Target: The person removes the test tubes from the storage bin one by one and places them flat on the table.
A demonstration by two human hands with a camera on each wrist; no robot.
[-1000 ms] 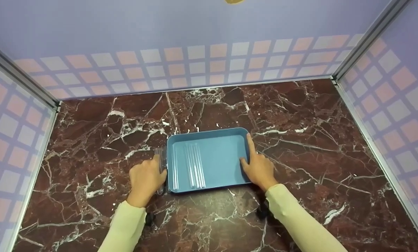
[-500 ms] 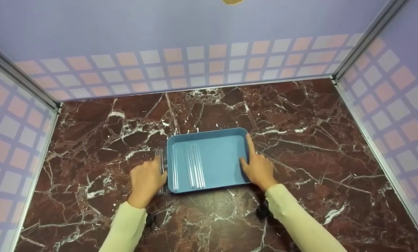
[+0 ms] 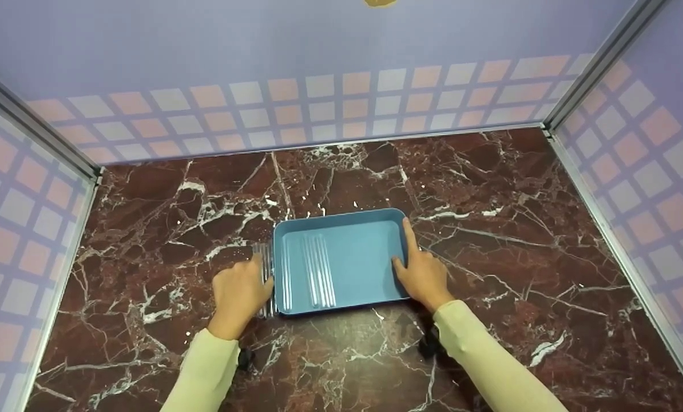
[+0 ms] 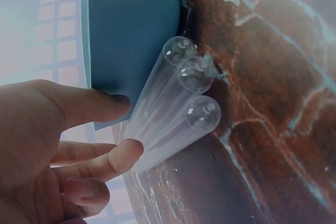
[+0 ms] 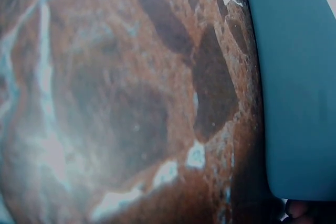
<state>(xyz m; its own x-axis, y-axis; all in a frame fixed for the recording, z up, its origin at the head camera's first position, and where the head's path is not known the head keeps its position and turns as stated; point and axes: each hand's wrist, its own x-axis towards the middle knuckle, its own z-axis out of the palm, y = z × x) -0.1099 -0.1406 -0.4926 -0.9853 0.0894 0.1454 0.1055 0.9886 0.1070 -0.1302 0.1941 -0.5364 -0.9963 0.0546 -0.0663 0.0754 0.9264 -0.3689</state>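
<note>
A shallow blue tray [image 3: 341, 215] lies on the marble top, with several clear tubes [image 3: 318, 269] side by side in its left half. My left hand [image 3: 239, 292] is at the tray's left side and holds a few more clear tubes [image 3: 266, 264] lying along the outer wall. In the left wrist view the thumb and a finger of that hand [image 4: 63, 145] pinch three clear tubes [image 4: 178, 98] beside the tray [image 4: 131, 24]. My right hand [image 3: 424, 274] grips the tray's right rim, thumb inside and index finger stretched along the edge. The right wrist view shows only the tray's wall [image 5: 294, 77].
The dark red marble top [image 3: 490, 229] is enclosed by checkered lilac walls [image 3: 318, 97] at the back and on both sides, with metal corner posts [image 3: 599, 63]. Bare marble [image 5: 131, 103] surrounds the tray.
The tubes under my left hand show a little more to the left of the tray's wall. Both hands and the tray have hardly moved.
</note>
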